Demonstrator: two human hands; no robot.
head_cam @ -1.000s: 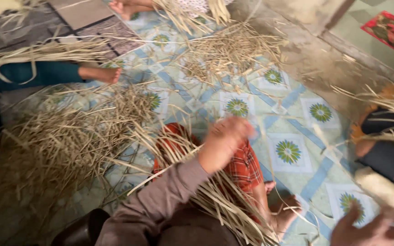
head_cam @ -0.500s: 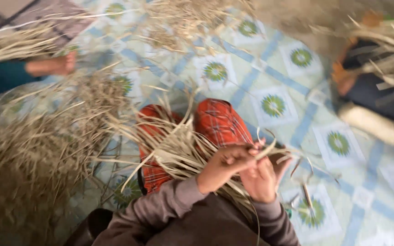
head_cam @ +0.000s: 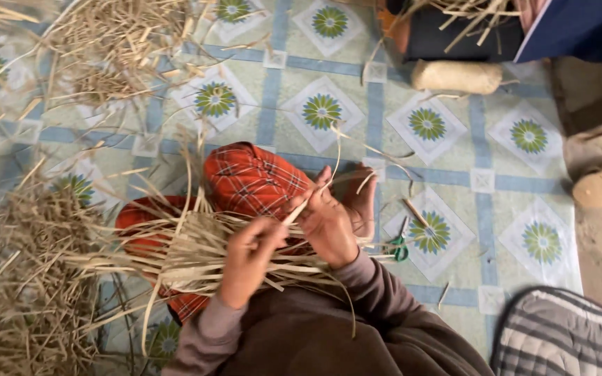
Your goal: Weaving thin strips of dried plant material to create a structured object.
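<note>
Over the lap, both hands' fingers closed around one pale straw strip.

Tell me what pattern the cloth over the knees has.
Red-orange plaid cloth, shown in the head view.

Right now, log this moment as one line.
left hand: pinching dry strips | right hand: holding one strip | lap: strip bundle | floor: patterned mat

Both hands, left hand and right hand, pinch dry straw strips over lap.
</note>
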